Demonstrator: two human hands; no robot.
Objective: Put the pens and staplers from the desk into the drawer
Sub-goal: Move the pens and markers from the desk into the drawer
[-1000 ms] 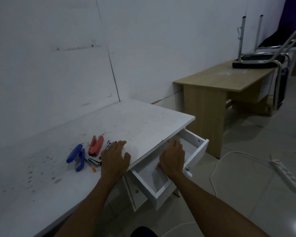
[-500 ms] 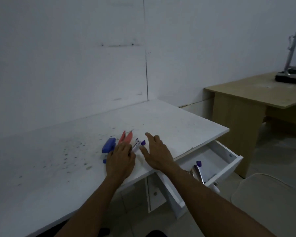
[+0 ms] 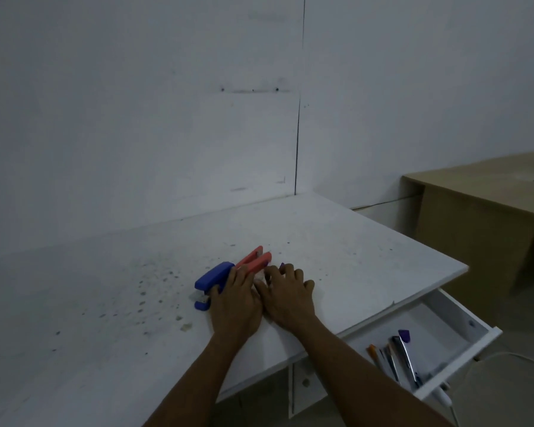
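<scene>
A blue stapler [image 3: 211,278] and a pink stapler [image 3: 255,260] lie side by side on the white desk [image 3: 352,257]. My left hand [image 3: 235,300] lies flat on their near ends, thumb against the blue one, fingers not closed round either. My right hand [image 3: 285,297] rests just beside it, fingers bent down over the pens, of which only a purple tip [image 3: 281,265] shows. The hand hides whether it grips them. The open drawer [image 3: 463,359] at the lower right holds several pens [image 3: 379,357] and a metal stapler [image 3: 403,355].
The white wall rises right behind the desk. A wooden desk [image 3: 481,192] stands to the right, beyond the drawer. Dark specks and crumbs dot the white desk left of the staplers. A white cable [image 3: 506,355] lies on the floor past the drawer.
My right hand left the drawer, crossed to the desk and now sits bent over the pens beside my left hand. The view swung left, and items now lie in the drawer.
</scene>
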